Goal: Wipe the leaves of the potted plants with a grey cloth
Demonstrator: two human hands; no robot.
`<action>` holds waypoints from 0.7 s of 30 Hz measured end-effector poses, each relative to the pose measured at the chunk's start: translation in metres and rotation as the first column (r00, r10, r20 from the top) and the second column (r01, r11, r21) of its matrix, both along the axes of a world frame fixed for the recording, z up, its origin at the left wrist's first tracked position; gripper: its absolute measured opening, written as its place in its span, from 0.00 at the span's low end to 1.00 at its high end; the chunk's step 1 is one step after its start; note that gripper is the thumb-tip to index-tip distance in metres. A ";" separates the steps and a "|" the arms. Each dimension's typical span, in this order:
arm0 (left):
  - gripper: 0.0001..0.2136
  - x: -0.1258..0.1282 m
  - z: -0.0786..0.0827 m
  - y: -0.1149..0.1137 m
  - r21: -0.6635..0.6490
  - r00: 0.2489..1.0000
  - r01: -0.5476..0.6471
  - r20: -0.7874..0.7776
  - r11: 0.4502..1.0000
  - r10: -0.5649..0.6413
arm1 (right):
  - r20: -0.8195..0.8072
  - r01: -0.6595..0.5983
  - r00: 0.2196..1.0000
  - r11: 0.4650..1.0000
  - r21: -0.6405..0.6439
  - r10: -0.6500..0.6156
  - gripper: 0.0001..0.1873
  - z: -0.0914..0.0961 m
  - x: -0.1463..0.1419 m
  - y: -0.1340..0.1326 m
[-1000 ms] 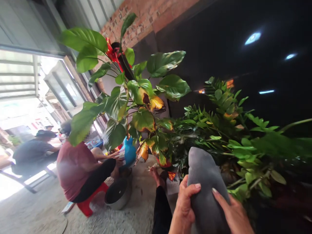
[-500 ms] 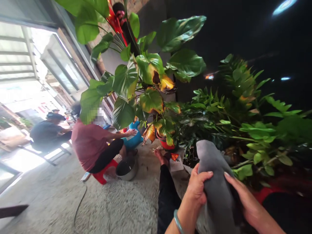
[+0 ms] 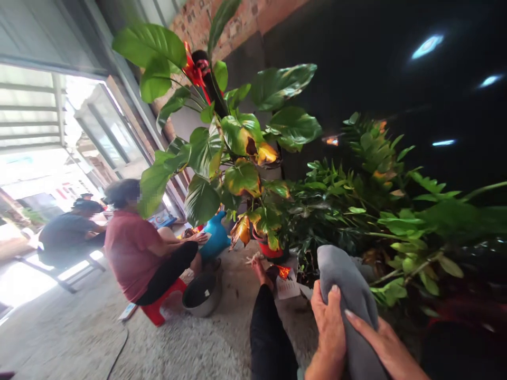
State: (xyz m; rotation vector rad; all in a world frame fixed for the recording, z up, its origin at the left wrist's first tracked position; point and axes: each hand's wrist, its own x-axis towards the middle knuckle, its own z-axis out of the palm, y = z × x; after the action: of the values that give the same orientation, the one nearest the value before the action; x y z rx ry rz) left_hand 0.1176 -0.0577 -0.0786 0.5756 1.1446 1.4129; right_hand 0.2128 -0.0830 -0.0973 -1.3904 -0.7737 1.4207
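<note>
Rough concrete floor [image 3: 198, 348] spreads below, with a tall leafy plant [image 3: 204, 150] ahead. Left hand [image 3: 330, 324] and right hand [image 3: 384, 338] both grip a grey fabric piece [image 3: 344, 274], thumbs laid on its front. It is held up before low greenery [image 3: 412, 232], its rounded end uppermost and formed, not set down; how much handling remains cannot be told.

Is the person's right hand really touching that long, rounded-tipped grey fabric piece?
Touching. The head view shows the bare right hand with its thumb laid across the front of the long grey fabric piece, no gap visible.
</note>
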 end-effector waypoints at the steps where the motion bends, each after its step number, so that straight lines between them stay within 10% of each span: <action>1: 0.25 -0.001 0.003 0.001 0.042 1.000 0.010 -0.010 0.999 -0.010 | 0.072 0.001 0.997 0.999 0.040 -0.004 0.22 0.006 0.002 0.003; 9: 0.26 -0.022 0.030 0.012 0.135 0.993 -0.119 -0.004 0.984 0.121 | 0.096 0.208 0.963 0.919 0.336 -0.253 0.13 0.105 -0.001 0.076; 16: 0.16 -0.054 -0.002 0.018 -0.092 0.966 -0.241 0.073 0.966 0.248 | -0.105 0.050 0.993 0.998 0.037 -0.046 0.11 0.057 -0.015 0.051; 21: 0.12 -0.065 -0.019 0.019 -0.135 0.983 -0.168 0.051 0.977 0.176 | 0.038 0.122 0.990 0.972 0.199 -0.132 0.13 0.089 -0.013 0.053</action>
State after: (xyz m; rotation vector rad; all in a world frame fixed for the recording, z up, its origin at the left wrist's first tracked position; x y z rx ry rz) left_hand 0.0528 -0.0392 -0.0978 0.3442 1.2494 1.4796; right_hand 0.1997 -0.0303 -0.0079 -1.3032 -0.8199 1.1805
